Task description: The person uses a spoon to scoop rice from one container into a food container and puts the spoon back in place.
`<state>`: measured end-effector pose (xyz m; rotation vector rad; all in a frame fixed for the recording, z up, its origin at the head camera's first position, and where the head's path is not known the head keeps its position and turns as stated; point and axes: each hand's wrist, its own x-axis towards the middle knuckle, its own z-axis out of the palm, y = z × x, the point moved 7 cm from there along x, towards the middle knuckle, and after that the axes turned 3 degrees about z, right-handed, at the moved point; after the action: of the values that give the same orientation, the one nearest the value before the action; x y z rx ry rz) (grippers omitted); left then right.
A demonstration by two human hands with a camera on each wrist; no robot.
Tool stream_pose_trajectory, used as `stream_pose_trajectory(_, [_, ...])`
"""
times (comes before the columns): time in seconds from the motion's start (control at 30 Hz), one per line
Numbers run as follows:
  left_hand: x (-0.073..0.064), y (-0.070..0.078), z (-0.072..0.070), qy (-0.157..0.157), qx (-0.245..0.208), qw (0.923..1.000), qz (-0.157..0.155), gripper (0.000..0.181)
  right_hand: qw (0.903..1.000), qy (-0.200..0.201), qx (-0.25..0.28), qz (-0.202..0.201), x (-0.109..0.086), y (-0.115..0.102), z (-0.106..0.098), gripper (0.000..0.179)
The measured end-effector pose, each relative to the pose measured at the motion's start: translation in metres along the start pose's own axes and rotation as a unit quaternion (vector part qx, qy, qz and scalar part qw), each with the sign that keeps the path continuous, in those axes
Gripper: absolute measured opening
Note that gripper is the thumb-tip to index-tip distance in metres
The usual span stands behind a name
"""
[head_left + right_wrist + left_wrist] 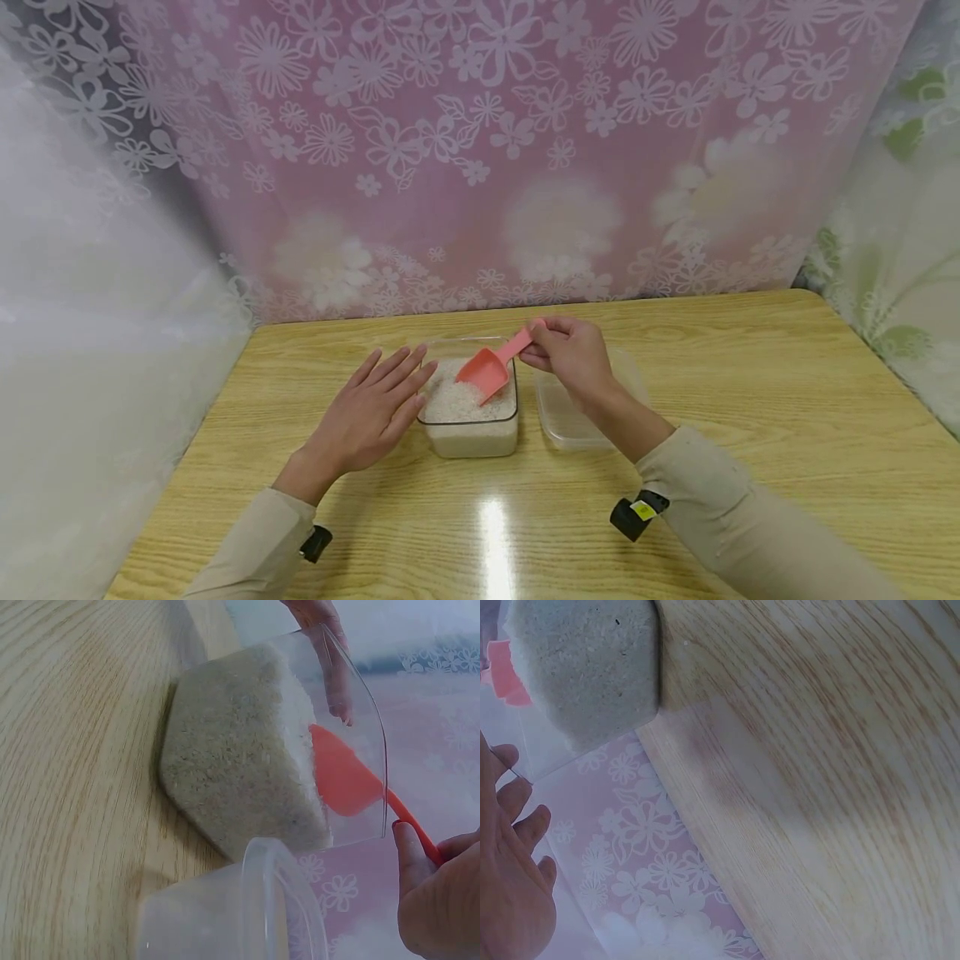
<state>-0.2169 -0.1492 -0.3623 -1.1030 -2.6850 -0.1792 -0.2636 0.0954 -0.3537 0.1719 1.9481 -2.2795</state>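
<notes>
Farthest left, the left hand (375, 412) is held with its back up, straight fingers slightly spread and grasping nothing, at the left wall of the clear container (468, 422); whether the fingertips actually touch the wall is hard to tell. Being flat rather than wrapped round, that hand could probably let the container skid or turn on the counter (750, 400) if the scoop were pushed hard to the right or toward the far edge.

The container stands a little left of the counter's midline, toward the far edge, partly filled with rice (450, 408). The pink scoop (483, 371) tilts down inside it, lip in the rice, handle rising over the rim toward the counter's far right. A snag of the scoop on that rim, or a lift at this slant, might scatter grains.

Next, the right hand (573, 354) pinches the handle between thumb and fingers, above the container's far right corner, its forearm slanting in from the near right. Beneath it sits a translucent tub (558, 417), just right of the container; a low wrist could bump it toward the right edge.
</notes>
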Motion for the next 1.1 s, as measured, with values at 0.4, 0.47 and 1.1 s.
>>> stream_pose_trajectory(0.4, [0.000, 0.000, 0.001, -0.001, -0.001, 1.0000, -0.001, 0.052, 0.9987, -0.001, 0.043, 0.026, 0.000, 0.008, -0.004, 0.036])
stream_pose_trajectory(0.47, [0.000, 0.000, 0.001, -0.002, -0.003, 1.0000, -0.002, 0.052, 0.9982, 0.000, 0.051, 0.032, 0.000, 0.010, -0.005, 0.037])
stream_pose_trajectory(1.1, [-0.001, 0.000, 0.000, -0.004, -0.004, 1.0000, -0.003, 0.052, 0.9865, 0.000, 0.143, 0.080, 0.001, 0.014, -0.011, 0.030])
